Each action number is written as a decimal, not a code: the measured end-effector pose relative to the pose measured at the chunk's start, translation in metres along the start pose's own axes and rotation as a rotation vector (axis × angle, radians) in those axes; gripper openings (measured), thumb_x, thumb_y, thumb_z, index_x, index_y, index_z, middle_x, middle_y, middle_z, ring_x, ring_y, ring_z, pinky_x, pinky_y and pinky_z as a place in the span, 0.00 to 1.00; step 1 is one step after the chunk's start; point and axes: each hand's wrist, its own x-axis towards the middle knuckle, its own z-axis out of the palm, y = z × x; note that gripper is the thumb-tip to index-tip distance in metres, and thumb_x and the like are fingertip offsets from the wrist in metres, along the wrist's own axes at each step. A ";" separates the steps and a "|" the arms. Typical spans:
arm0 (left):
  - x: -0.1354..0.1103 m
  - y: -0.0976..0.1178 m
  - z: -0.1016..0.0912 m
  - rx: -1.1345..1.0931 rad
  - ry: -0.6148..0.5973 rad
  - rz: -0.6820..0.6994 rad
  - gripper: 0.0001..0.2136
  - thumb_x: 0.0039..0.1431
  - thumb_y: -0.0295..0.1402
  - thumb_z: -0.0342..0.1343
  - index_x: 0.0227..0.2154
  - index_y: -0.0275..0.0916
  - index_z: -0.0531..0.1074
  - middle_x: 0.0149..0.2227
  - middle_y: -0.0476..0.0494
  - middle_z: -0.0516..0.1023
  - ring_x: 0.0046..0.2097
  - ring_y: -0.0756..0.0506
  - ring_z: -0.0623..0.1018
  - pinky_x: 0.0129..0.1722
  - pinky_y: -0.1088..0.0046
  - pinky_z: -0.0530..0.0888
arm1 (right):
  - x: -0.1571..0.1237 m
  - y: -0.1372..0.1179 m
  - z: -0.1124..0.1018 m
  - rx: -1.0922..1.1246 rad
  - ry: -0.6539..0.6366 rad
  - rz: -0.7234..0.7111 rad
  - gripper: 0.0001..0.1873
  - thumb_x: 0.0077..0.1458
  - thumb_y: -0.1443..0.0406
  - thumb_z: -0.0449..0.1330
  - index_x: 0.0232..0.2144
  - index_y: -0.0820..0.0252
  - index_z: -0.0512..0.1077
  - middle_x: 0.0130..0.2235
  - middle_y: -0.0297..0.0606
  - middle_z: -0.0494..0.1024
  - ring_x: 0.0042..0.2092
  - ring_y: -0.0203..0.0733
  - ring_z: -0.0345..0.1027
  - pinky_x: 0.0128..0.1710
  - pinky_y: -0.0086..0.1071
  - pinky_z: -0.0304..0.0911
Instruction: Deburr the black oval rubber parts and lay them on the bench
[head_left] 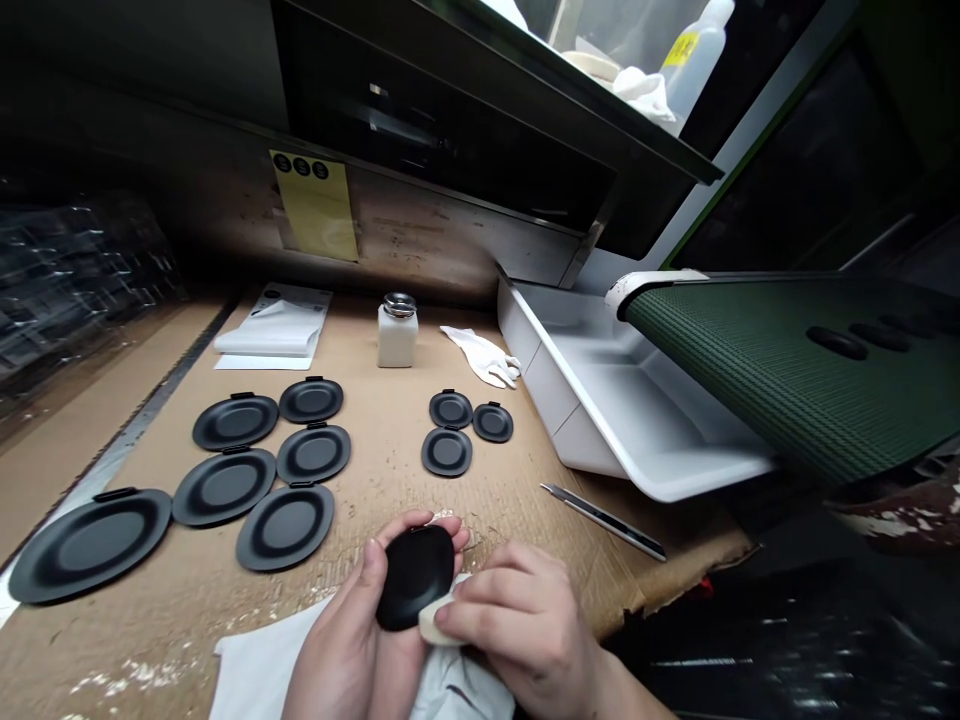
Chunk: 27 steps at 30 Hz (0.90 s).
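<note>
My left hand [352,640] grips a black oval plastic part [414,575], thumb on its left edge and fingertips behind its top. My right hand [517,625] is closed on a small white pad [435,622] and presses it against the part's lower right edge. Both hands hover over a white cloth [255,675] at the near edge of the cardboard-covered bench [375,490].
Several black oval lids [225,485] lie in rows at the left, three smaller ones [461,428] in the middle. A white dispenser bottle [397,330], white glove [484,355], paper stack [274,325], utility knife [604,520], white tray [615,400] and green conveyor belt [787,360] surround them.
</note>
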 end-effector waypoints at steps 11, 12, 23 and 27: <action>0.001 -0.002 -0.001 0.004 -0.024 -0.014 0.14 0.57 0.39 0.49 0.40 0.35 0.73 0.44 0.36 0.76 0.48 0.41 0.73 0.50 0.67 0.67 | 0.005 -0.003 -0.009 -0.062 -0.068 0.058 0.10 0.58 0.69 0.52 0.37 0.56 0.73 0.32 0.31 0.77 0.31 0.34 0.63 0.30 0.29 0.60; 0.001 -0.002 -0.002 0.005 -0.029 -0.014 0.14 0.58 0.39 0.49 0.40 0.35 0.73 0.44 0.36 0.76 0.48 0.41 0.73 0.51 0.67 0.66 | 0.005 -0.003 -0.010 -0.058 -0.074 0.061 0.10 0.58 0.69 0.52 0.37 0.56 0.73 0.32 0.31 0.77 0.31 0.34 0.63 0.30 0.29 0.60; -0.002 -0.001 0.002 -0.031 -0.062 0.016 0.19 0.62 0.39 0.41 0.29 0.37 0.76 0.31 0.45 0.77 0.46 0.45 0.72 0.57 0.66 0.60 | 0.035 -0.012 0.024 -0.137 0.048 0.196 0.11 0.57 0.69 0.51 0.40 0.61 0.71 0.33 0.37 0.76 0.31 0.38 0.62 0.32 0.32 0.60; -0.004 0.000 0.005 -0.014 0.027 -0.007 0.21 0.58 0.46 0.44 0.37 0.36 0.74 0.41 0.40 0.77 0.49 0.42 0.71 0.56 0.64 0.60 | 0.023 -0.020 0.016 -0.051 -0.068 0.102 0.12 0.56 0.69 0.51 0.40 0.56 0.71 0.31 0.34 0.76 0.32 0.38 0.62 0.34 0.31 0.61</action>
